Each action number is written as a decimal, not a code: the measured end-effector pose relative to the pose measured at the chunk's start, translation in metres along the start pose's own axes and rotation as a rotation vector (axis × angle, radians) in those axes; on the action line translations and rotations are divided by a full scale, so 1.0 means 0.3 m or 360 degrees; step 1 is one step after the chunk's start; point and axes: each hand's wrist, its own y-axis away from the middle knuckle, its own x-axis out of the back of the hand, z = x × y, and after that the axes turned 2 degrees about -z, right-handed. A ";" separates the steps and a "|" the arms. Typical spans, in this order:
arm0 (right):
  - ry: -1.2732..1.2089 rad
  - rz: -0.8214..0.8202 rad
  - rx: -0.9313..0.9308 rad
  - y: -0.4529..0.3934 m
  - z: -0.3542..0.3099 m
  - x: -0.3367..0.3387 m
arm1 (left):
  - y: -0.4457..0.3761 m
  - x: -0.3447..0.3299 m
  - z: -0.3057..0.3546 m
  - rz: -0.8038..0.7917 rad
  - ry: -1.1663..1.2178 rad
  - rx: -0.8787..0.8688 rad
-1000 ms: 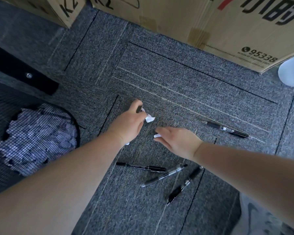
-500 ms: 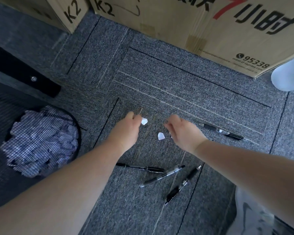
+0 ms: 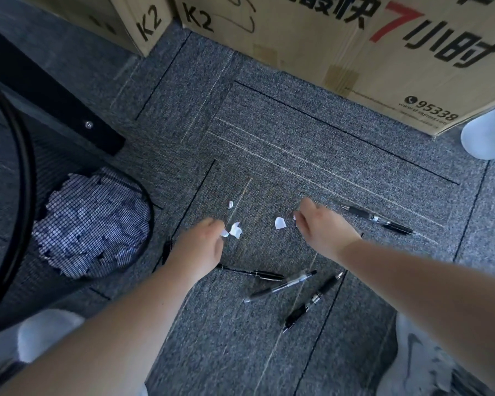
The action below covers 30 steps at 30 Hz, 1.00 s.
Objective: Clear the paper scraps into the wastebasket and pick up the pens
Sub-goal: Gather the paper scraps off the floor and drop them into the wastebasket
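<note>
Small white paper scraps lie on the grey carpet: one right at my left fingertips, one just left of my right hand, and a tiny one farther away. My left hand pinches a small scrap. My right hand hovers with its fingers curled down; whether it holds anything is unclear. One black pen lies right of my right hand. Three pens lie below my hands. Another pen is partly hidden by my left wrist. The black mesh wastebasket at left holds paper.
Cardboard boxes stand along the far edge of the carpet. A dark furniture leg runs above the basket. A white object sits at far right. A grey shoe is at bottom right.
The view has shifted and more scraps show on the carpet. My right hand has let go of the scrap beside it and drawn right. My left hand has pulled back slightly, still pinching paper.
</note>
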 end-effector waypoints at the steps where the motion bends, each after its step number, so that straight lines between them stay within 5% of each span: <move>1: -0.0008 -0.0008 -0.0004 0.003 0.000 0.000 | 0.005 -0.005 -0.004 -0.0001 0.0022 0.0020; 12: -0.0016 -0.0029 -0.0128 0.036 0.007 -0.035 | -0.005 -0.041 -0.006 0.0282 0.0072 0.0099; 19: -0.0074 0.0095 -0.0240 0.033 -0.047 -0.092 | -0.029 -0.107 0.127 0.0229 -0.0043 0.0151; 30: 0.0499 0.0400 -0.0292 0.026 -0.119 -0.153 | -0.058 -0.145 0.147 0.0123 -0.0292 0.0113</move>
